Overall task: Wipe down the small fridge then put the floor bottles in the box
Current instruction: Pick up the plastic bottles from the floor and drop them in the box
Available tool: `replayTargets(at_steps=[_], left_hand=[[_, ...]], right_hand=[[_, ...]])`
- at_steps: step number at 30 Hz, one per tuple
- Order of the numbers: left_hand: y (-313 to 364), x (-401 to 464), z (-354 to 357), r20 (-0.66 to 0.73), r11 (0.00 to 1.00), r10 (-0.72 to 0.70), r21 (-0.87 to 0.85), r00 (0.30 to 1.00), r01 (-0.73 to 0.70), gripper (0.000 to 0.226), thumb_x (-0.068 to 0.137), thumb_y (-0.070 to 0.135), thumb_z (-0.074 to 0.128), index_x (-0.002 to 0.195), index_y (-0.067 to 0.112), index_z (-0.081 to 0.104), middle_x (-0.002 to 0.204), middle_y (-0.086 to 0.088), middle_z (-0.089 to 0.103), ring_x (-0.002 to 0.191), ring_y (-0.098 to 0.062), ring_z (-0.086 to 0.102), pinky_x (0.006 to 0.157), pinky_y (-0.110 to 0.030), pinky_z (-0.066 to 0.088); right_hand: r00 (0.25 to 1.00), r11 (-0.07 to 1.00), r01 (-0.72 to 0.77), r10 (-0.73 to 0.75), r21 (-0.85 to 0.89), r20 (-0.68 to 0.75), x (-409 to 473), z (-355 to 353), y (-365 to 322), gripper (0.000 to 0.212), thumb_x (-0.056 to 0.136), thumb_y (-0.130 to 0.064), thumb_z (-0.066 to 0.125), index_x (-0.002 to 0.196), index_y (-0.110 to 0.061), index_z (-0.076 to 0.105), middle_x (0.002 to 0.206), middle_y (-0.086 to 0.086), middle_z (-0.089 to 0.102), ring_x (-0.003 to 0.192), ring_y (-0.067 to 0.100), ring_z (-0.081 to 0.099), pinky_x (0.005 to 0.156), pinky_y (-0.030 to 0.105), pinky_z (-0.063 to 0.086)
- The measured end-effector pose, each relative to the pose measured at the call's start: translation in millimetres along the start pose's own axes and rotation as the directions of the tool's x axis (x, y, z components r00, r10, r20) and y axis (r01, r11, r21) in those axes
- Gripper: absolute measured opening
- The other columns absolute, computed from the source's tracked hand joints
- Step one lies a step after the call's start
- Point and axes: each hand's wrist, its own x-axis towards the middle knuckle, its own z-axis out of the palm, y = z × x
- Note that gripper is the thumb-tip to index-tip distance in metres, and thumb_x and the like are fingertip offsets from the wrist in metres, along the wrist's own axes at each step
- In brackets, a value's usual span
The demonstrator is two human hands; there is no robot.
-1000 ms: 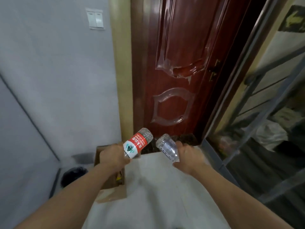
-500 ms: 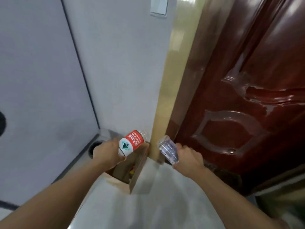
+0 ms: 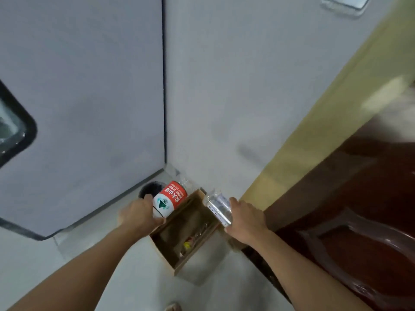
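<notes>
My left hand grips a clear plastic bottle with a red and white label, held tilted over the left rim of an open cardboard box. My right hand grips a second clear bottle with no coloured label, tilted above the box's right rim. The box stands on the pale floor in the corner between the wall and the door frame. Several small items lie at its bottom, one of them yellow.
A grey panel with a dark-framed window stands at the left. A black round bin sits behind the box in the corner. A dark red door with a yellow-green frame fills the right side. A light switch is on the wall.
The view has swung left and down, and the box now lies directly under both bottles. Both hands keep their grip and have come closer above the box opening.
</notes>
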Motion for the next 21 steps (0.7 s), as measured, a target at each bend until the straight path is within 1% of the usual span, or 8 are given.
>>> replayTargets(at_steps=[2, 6, 8, 10, 13, 15, 18, 21], left_hand=[[-4.3, 10.1, 6.8, 0.019, 0.999, -0.045, -0.022, 0.999, 0.046, 0.065, 0.07, 0.051, 0.074, 0.122, 0.023, 0.046, 0.113, 0.002, 0.064, 0.093, -0.013, 0.061, 0.072, -0.026, 0.054], [-15.1, 24.7, 26.8, 0.047, 0.984, -0.173, -0.038, 0.984, 0.175, 0.064, 0.071, 0.054, 0.071, 0.121, 0.024, 0.045, 0.11, 0.004, 0.063, 0.086, -0.009, 0.057, 0.063, -0.02, 0.046], [-16.6, 32.0, 38.4, 0.064, 0.968, -0.241, -0.06, 0.968, 0.245, 0.065, 0.071, 0.055, 0.07, 0.122, 0.024, 0.044, 0.112, 0.005, 0.063, 0.091, -0.009, 0.06, 0.065, -0.02, 0.047], [-15.0, 37.3, 53.2, 0.093, 0.944, -0.315, -0.076, 0.944, 0.322, 0.066, 0.07, 0.057, 0.07, 0.122, 0.025, 0.044, 0.112, 0.005, 0.063, 0.094, -0.01, 0.061, 0.068, -0.022, 0.048], [-8.4, 43.5, 82.2, 0.11, 0.889, -0.432, -0.115, 0.895, 0.443, 0.065, 0.068, 0.058, 0.07, 0.12, 0.026, 0.045, 0.108, 0.007, 0.064, 0.091, -0.01, 0.062, 0.067, -0.023, 0.048], [-2.3, 49.3, 105.2, 0.127, 0.845, -0.5, -0.146, 0.856, 0.515, 0.064, 0.067, 0.059, 0.07, 0.118, 0.027, 0.046, 0.104, 0.007, 0.064, 0.089, -0.011, 0.063, 0.068, -0.024, 0.05], [7.4, 60.4, 142.7, 0.176, 0.8, -0.553, -0.159, 0.814, 0.578, 0.064, 0.068, 0.059, 0.069, 0.117, 0.026, 0.046, 0.105, 0.006, 0.064, 0.09, -0.012, 0.063, 0.073, -0.027, 0.052], [15.9, 79.3, 188.0, 0.22, 0.772, -0.572, -0.181, 0.791, 0.609, 0.063, 0.069, 0.058, 0.069, 0.117, 0.026, 0.045, 0.108, 0.005, 0.064, 0.093, -0.013, 0.062, 0.075, -0.027, 0.051]], right_hand=[[0.998, 0.998, 0.047, -0.045, -0.031, 0.041, 26.6, 3.1, 0.5, 0.06, 0.081, -0.042, 0.067, 0.126, -0.018, 0.036, 0.116, 0.005, 0.056, 0.104, 0.024, 0.057, 0.078, 0.036, 0.049], [0.987, 0.989, 0.138, -0.133, -0.044, 0.094, 76.1, 14.4, 1.3, 0.064, 0.079, -0.042, 0.068, 0.129, -0.018, 0.036, 0.113, 0.004, 0.056, 0.1, 0.023, 0.058, 0.074, 0.033, 0.048], [0.974, 0.979, 0.195, -0.188, -0.051, 0.127, 102.9, 19.5, 1.2, 0.064, 0.078, -0.042, 0.068, 0.129, -0.018, 0.037, 0.112, 0.004, 0.057, 0.098, 0.023, 0.059, 0.07, 0.032, 0.046], [0.955, 0.965, 0.256, -0.243, -0.058, 0.172, 129.8, 27.4, 0.1, 0.063, 0.078, -0.041, 0.069, 0.129, -0.019, 0.038, 0.112, 0.003, 0.057, 0.098, 0.022, 0.059, 0.072, 0.032, 0.048], [0.916, 0.939, 0.344, -0.33, -0.023, 0.228, 166.7, 49.7, -0.2, 0.064, 0.078, -0.043, 0.069, 0.13, -0.021, 0.038, 0.116, 0.002, 0.058, 0.101, 0.021, 0.06, 0.079, 0.033, 0.053], [0.889, 0.916, 0.401, -0.382, -0.025, 0.251, 190.4, 67.9, 2.7, 0.064, 0.078, -0.045, 0.068, 0.13, -0.022, 0.038, 0.118, 0.002, 0.058, 0.102, 0.02, 0.06, 0.079, 0.032, 0.052], [0.856, 0.896, 0.442, -0.41, -0.037, 0.316, 220.7, 102.2, 9.2, 0.066, 0.079, -0.047, 0.067, 0.132, -0.021, 0.037, 0.118, 0.003, 0.058, 0.103, 0.021, 0.06, 0.078, 0.032, 0.051], [0.84, 0.896, 0.441, -0.396, -0.042, 0.37, 247.9, 144.9, 15.5, 0.062, 0.08, -0.048, 0.066, 0.129, -0.022, 0.04, 0.114, 0.002, 0.059, 0.101, 0.021, 0.061, 0.07, 0.029, 0.045]])
